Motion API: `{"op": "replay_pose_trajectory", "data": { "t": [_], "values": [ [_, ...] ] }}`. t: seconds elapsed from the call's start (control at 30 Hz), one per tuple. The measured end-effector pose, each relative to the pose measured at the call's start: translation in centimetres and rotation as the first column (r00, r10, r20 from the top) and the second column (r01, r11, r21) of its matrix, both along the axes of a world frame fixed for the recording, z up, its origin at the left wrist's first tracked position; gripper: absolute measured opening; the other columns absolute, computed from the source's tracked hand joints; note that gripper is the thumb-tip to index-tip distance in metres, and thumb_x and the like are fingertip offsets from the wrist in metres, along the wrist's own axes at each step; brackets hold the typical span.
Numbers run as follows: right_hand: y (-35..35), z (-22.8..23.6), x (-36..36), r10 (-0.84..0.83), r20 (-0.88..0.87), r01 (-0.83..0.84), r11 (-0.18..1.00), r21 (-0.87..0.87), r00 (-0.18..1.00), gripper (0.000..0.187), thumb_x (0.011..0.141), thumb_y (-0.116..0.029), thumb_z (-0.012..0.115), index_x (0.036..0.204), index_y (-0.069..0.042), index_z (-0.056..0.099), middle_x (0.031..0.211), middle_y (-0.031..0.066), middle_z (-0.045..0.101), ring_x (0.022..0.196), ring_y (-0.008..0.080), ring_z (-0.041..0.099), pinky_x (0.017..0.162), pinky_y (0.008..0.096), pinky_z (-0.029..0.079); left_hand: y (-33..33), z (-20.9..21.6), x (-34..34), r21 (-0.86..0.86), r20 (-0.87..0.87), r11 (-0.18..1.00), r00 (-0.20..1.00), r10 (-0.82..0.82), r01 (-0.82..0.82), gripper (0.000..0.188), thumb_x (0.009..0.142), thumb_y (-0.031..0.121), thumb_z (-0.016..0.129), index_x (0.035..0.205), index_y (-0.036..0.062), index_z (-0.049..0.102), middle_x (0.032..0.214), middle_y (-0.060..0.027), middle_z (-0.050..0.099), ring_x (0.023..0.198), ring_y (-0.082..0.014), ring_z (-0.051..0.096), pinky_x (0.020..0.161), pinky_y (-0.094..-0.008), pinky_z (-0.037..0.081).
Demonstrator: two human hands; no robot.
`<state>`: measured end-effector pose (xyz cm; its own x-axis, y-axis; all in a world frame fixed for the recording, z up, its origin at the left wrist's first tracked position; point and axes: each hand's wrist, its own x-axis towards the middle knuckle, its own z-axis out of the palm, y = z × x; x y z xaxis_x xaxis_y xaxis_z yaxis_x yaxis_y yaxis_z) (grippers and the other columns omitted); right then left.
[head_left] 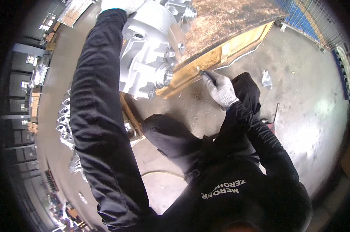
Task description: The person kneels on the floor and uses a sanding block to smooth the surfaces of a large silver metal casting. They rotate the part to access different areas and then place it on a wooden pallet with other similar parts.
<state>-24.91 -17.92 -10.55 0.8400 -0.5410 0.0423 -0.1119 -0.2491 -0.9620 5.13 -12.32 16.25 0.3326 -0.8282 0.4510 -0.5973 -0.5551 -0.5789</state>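
Note:
A large silvery cast-metal housing (pixel 148 50) with round bosses and bored openings lies at the edge of a worn wooden-topped bench (pixel 221 23). My left hand (pixel 122 4), in a white glove, reaches to the far end of the casting; its fingers are washed out and cut off by the upper edge. My right hand (pixel 221 89), in a white knitted glove with dark-stained fingertips, is held in front of the bench's wooden side, right of the casting and apart from it. Its thumb and forefinger are pinched together at a tiny pale bit, too small to name.
Silvery metal parts with ring-shaped ends (pixel 64 120) lie to the left of my arm. A wire-mesh cage (pixel 318 19) stands at the far right. On the concrete floor are a clear plastic scrap (pixel 266 79) and a thin hose (pixel 163 173). My knees are close to the bench.

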Motion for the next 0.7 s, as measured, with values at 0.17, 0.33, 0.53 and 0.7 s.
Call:
{"op": "replay_pose_trajectory", "data": {
  "t": [0.17, 0.33, 0.53, 0.7],
  "values": [
    [-2.6, 3.5, 0.3, -0.130, -0.076, 0.069, 0.837, -0.543, 0.989, 0.030, 0.098, -0.031, 0.067, 0.118, -0.009, 0.072, 0.101, 0.0175, 0.074, 0.091, 0.0360, 0.073, 0.078, 0.0390, 0.058, -0.2, 1.3, -3.1, 0.042, -0.134, 0.999, 0.991, 0.017, -0.011, 0.035, 0.091, 0.034, 0.062, 0.094, 0.0024, 0.077, 0.105, -0.0210, 0.073, 0.102, -0.0334, 0.069, 0.093, -0.0458, 0.053],
    [-3.9, 2.6, 2.9, -0.045, -0.039, -0.007, 0.568, -0.823, 0.998, 0.031, 0.092, -0.036, 0.070, 0.117, -0.018, 0.072, 0.096, 0.0109, 0.071, 0.084, 0.0351, 0.071, 0.077, 0.0445, 0.057, 0.8, 1.5, -6.1, -0.062, -0.199, 0.984, 0.963, -0.179, 0.170, 0.032, 0.093, 0.034, 0.062, 0.105, 0.0095, 0.078, 0.103, -0.0164, 0.074, 0.101, -0.0333, 0.069, 0.091, -0.0458, 0.053],
    [-7.4, -2.4, 6.0, 0.023, 0.113, 0.094, 0.400, -0.911, 0.993, 0.036, 0.093, -0.040, 0.070, 0.123, -0.021, 0.070, 0.098, 0.0117, 0.071, 0.085, 0.0336, 0.071, 0.075, 0.0432, 0.058, 0.2, 1.7, -7.0, -0.062, -0.255, 0.989, 0.956, -0.146, 0.134, 0.031, 0.094, 0.030, 0.061, 0.112, 0.0093, 0.075, 0.109, -0.0164, 0.073, 0.107, -0.0322, 0.067, 0.089, -0.0429, 0.055],
    [-6.4, -1.3, 7.4, 0.013, 0.036, 0.023, 0.552, -0.834, 0.999, 0.034, 0.095, -0.037, 0.067, 0.123, -0.019, 0.070, 0.098, 0.0137, 0.072, 0.087, 0.0344, 0.072, 0.072, 0.0439, 0.059, 1.3, 1.0, -4.5, -0.339, -0.225, 0.875, 0.873, -0.432, 0.346, 0.044, 0.100, 0.019, 0.059, 0.140, 0.0037, 0.054, 0.136, -0.0201, 0.061, 0.123, -0.0327, 0.062, 0.105, -0.0449, 0.052]
  ]
}}
